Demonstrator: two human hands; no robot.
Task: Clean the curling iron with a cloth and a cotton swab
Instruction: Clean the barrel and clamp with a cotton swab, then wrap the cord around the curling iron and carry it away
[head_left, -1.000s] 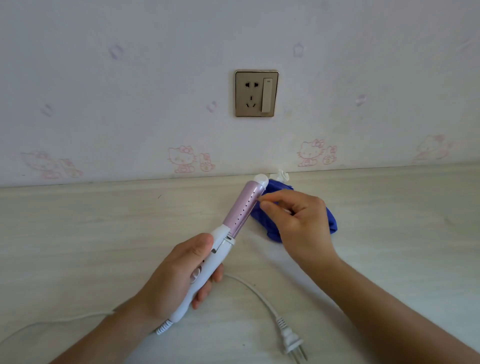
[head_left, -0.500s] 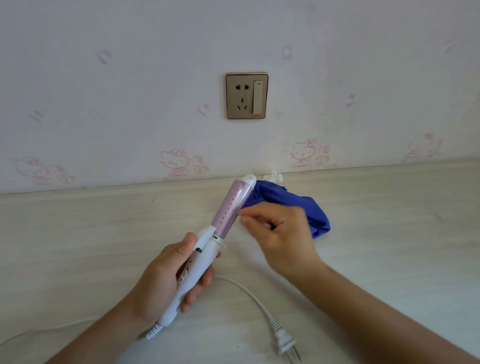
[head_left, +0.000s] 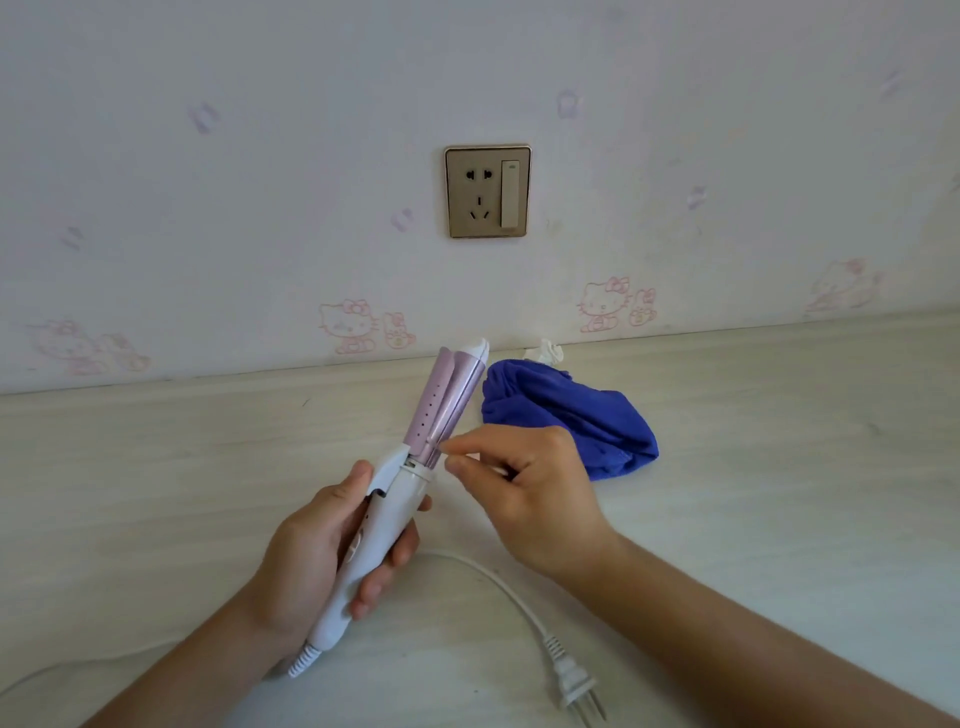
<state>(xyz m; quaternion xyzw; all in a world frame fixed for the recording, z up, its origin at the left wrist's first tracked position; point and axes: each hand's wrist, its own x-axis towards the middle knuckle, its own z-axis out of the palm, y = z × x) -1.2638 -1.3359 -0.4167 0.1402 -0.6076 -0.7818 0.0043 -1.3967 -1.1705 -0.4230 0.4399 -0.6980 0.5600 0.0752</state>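
My left hand (head_left: 317, 551) grips the white handle of the curling iron (head_left: 436, 410), which tilts up and to the right; its pink clamp stands slightly open from the barrel. My right hand (head_left: 530, 493) pinches a thin cotton swab (head_left: 448, 451) whose tip touches the base of the pink barrel near the white collar. Most of the swab is hidden in my fingers. A crumpled blue cloth (head_left: 576, 415) lies on the table just behind my right hand, untouched.
The iron's white cord curves over the pale wood table (head_left: 779, 467) to an unplugged plug (head_left: 574, 686) at the front. A gold wall socket (head_left: 487, 191) sits above. Something small and white (head_left: 545, 352) lies behind the cloth by the wall.
My right hand has slid the swab down the barrel from near the tip to its base. The clamp has opened slightly and the iron has turned a little.
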